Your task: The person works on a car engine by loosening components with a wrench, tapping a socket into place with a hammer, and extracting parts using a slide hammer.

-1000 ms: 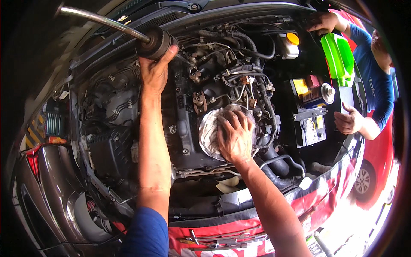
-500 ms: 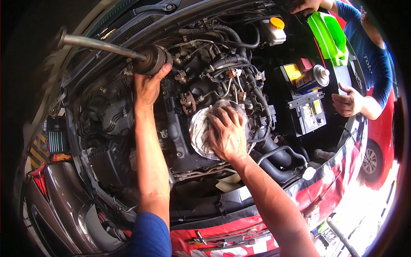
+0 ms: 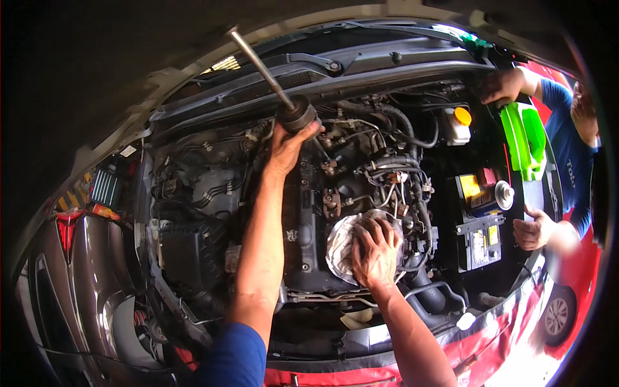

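Observation:
My left hand [image 3: 289,149] is closed around the thick dark cylindrical weight [image 3: 296,114] of a slide hammer. Its bare steel rod [image 3: 261,67] slants up and to the left, over the rear of the engine bay. The slide hammer's lower end is partly hidden by my hand, above the engine [image 3: 305,213]. To the right and nearer, my right hand [image 3: 376,253] presses down on a crumpled white rag [image 3: 340,248], its fingers bent over the cloth. The rag lies on the engine's front right part and covers what is beneath it.
At the right, a co-worker's hand [image 3: 535,229] rests by the battery [image 3: 479,245]; the other [image 3: 505,86] is near a green jug [image 3: 523,138]. A spray can [image 3: 493,198] lies on the battery. Hoses crowd the engine's right side. A raised hood [image 3: 116,71] hangs overhead.
My view has shifted, so the engine bay sits lower and farther right. The slide hammer's rod now points more steeply upward. My right hand stays on the rag.

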`<state>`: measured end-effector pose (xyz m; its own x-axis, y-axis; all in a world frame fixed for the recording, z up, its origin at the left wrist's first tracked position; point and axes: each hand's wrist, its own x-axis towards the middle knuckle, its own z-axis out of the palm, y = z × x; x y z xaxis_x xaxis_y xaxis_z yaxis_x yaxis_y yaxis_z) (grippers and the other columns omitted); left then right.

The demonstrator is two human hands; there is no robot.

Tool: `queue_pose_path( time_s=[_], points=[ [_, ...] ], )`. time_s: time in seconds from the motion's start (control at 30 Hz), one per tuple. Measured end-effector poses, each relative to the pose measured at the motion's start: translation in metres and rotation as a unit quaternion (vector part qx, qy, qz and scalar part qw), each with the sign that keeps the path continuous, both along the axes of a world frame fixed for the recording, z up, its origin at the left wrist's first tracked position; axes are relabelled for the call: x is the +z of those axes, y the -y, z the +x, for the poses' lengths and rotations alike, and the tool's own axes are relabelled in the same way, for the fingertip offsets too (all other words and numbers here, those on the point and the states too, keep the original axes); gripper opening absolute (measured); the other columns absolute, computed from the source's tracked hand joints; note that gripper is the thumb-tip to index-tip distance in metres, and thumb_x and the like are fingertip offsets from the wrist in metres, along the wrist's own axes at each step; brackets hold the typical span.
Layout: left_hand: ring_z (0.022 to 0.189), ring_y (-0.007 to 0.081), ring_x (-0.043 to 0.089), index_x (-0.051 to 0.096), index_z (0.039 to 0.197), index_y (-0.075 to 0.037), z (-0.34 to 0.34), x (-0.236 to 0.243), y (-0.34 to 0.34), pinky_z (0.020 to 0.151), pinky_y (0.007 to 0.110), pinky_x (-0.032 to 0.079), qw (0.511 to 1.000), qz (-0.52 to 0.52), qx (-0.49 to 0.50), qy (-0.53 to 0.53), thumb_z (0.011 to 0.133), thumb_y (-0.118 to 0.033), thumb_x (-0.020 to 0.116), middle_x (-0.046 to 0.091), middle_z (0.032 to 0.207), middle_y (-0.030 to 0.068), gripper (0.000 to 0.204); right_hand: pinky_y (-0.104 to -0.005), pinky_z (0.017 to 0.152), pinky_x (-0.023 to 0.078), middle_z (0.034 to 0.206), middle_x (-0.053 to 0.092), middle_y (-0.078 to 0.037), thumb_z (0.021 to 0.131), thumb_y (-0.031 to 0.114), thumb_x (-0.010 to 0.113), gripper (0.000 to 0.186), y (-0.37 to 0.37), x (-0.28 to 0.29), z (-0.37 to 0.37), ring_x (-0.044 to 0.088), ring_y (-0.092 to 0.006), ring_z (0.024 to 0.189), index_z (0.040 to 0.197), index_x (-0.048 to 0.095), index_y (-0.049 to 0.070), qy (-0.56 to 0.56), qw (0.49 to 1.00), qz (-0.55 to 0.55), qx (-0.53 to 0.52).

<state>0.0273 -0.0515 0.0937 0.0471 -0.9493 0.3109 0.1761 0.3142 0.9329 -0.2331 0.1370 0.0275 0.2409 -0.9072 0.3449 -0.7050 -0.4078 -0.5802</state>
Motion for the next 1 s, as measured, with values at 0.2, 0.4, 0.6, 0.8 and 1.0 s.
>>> queue_pose_path(
  time_s=[0.2,0.4,0.6,0.8,1.0],
  points=[
    [0.110,0.0241,0.068,0.063,0.126,-0.005,0.004,-0.002,0.006,0.103,0.043,0.053,0.999,0.000,-0.032,0.003,0.090,-0.013,0.082,0.069,0.117,0.0076,0.042,-0.0528,0.112,0.035,0.134,0.063,-0.013,0.087,0.019,0.068,0.036,0.000,-0.002,0.000,0.050,-0.0361,0.133,0.121,0.070,0.008,-0.008,1.000,-0.012,0.002],
    [0.115,0.0158,0.059,0.058,0.130,-0.007,-0.005,-0.026,0.005,0.105,0.035,0.046,0.996,0.058,0.064,0.037,0.081,-0.023,0.091,0.066,0.117,0.0033,0.061,-0.0524,0.112,0.035,0.133,0.064,-0.013,0.087,0.016,0.069,0.034,0.000,-0.004,0.000,0.051,-0.0369,0.132,0.120,0.071,0.009,0.008,1.000,-0.016,0.003],
    [0.114,0.0164,0.061,0.059,0.131,-0.007,-0.007,-0.053,0.004,0.106,0.036,0.046,0.995,0.052,0.070,0.048,0.082,-0.024,0.091,0.067,0.120,0.0039,0.060,-0.0534,0.111,0.036,0.133,0.063,-0.015,0.086,0.017,0.070,0.036,0.000,-0.007,-0.001,0.051,-0.0379,0.131,0.121,0.070,0.009,0.025,1.000,-0.009,-0.001],
    [0.111,0.0200,0.067,0.057,0.132,-0.003,-0.008,-0.069,0.003,0.106,0.038,0.050,0.992,0.117,0.029,0.038,0.085,-0.023,0.089,0.068,0.121,0.0077,0.060,-0.0525,0.111,0.036,0.133,0.063,-0.015,0.085,0.018,0.070,0.038,0.000,-0.007,-0.002,0.051,-0.0365,0.131,0.122,0.070,0.007,0.038,0.999,-0.004,-0.001],
    [0.098,0.0169,0.066,0.064,0.120,-0.003,-0.010,-0.074,0.007,0.098,0.035,0.051,0.976,0.044,0.102,0.189,0.084,-0.032,0.090,0.070,0.109,0.0058,0.054,-0.0514,0.110,0.037,0.132,0.063,-0.013,0.085,0.018,0.070,0.038,0.001,-0.009,-0.003,0.052,-0.0350,0.131,0.121,0.069,0.007,0.049,0.999,-0.010,-0.001]
  ],
)
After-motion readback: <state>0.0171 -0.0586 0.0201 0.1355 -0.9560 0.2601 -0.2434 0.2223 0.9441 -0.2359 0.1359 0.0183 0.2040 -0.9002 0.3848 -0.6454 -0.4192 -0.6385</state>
